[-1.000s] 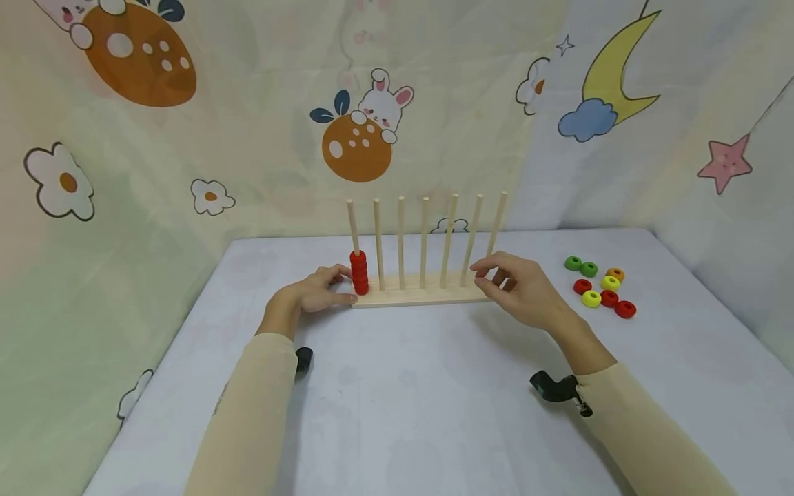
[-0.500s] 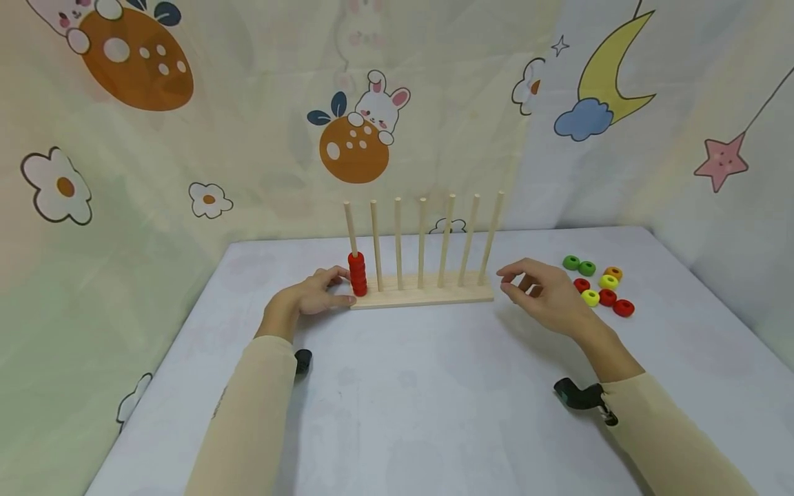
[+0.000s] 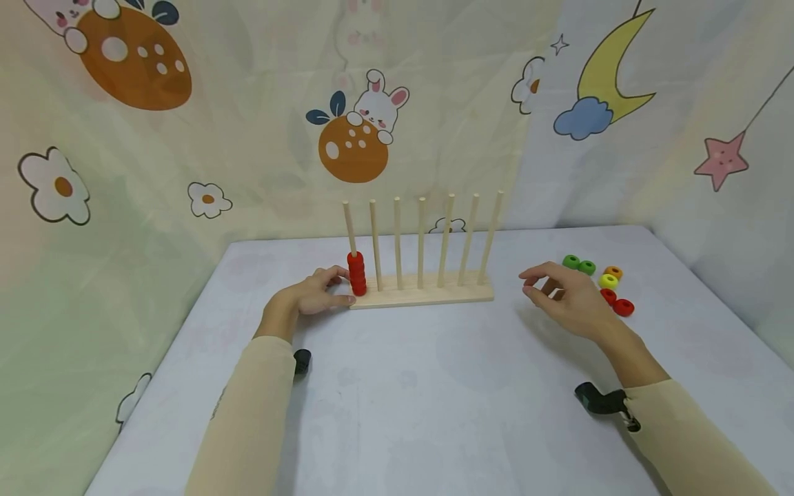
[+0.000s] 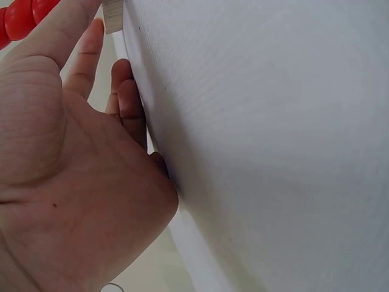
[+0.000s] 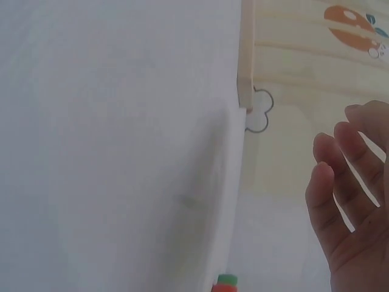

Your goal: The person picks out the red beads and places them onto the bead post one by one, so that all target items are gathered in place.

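A wooden peg rack [image 3: 422, 296] with several upright pegs stands towards the back of the table. On its leftmost peg sits a stack of red beads [image 3: 356, 274]. My left hand [image 3: 313, 293] grips the left end of the rack's base, thumb at the front corner and fingers behind; in the left wrist view the thumb lies against the wood. My right hand [image 3: 567, 300] hovers right of the rack, fingers loosely bent and holding nothing; the right wrist view shows bare fingertips [image 5: 322, 176].
Loose beads lie at the right: green beads [image 3: 586, 267], an orange bead [image 3: 613, 272], a yellow bead [image 3: 608, 282] and red beads [image 3: 624, 307]. My right hand partly covers this group. A patterned cloth [image 3: 267, 138] hangs behind the white table [image 3: 397, 406].
My right hand has moved right, from the rack's right end towards the loose beads, and now covers some of them. My left hand stays at the rack's left end.
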The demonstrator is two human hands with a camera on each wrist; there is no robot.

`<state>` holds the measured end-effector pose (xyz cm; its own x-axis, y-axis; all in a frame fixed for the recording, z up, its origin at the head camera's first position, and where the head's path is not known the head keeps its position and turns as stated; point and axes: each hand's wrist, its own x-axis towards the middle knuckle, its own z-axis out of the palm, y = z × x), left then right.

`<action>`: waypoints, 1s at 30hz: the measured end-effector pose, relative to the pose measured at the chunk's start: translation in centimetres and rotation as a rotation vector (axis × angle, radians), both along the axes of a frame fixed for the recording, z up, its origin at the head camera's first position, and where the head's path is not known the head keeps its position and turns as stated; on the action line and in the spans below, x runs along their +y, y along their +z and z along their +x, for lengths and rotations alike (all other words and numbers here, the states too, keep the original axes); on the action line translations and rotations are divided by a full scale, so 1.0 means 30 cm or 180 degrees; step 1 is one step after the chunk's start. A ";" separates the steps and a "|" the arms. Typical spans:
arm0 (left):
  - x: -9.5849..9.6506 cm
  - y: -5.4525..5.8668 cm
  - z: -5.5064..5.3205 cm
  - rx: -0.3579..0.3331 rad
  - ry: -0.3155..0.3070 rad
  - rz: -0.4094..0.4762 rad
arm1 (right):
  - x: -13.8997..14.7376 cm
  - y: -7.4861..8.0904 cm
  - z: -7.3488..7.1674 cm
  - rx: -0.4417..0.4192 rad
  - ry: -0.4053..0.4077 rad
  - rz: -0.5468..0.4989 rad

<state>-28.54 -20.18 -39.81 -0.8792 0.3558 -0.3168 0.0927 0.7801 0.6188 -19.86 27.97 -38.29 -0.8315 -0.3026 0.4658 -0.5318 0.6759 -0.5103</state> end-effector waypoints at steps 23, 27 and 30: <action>-0.007 -0.001 -0.004 0.0017 0.0020 -0.0041 | 0.211 0.024 0.062 -0.0157 -0.0531 0.0377; -0.008 -0.003 -0.007 0.0014 0.0027 -0.0054 | 0.247 0.030 0.067 -0.0313 -0.0593 0.0573; -0.008 -0.007 -0.010 0.0000 0.0013 -0.0050 | 0.270 0.029 0.071 -0.0522 -0.0635 0.0701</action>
